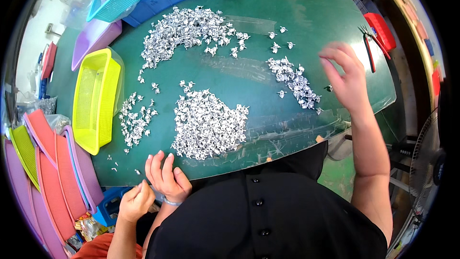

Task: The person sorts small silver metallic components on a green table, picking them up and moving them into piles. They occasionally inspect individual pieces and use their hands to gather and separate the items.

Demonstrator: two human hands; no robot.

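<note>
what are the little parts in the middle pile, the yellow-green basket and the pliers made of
Little parts: probably metal; silvery grey with bright glints, though plated plastic can't be ruled out.
Yellow-green basket: most likely moulded plastic; one even bright colour, a slight sheen and a fine grid of holes.
Pliers: dark, probably steel jaws; smooth red grips look like plastic or rubber.

small silvery pronged parts (pixel 211 127), loose, heaped in separate clusters on green tabletop (pixel 316 12)

Four heaps (pixel 209 123), one pair of pliers (pixel 370 53)
</note>
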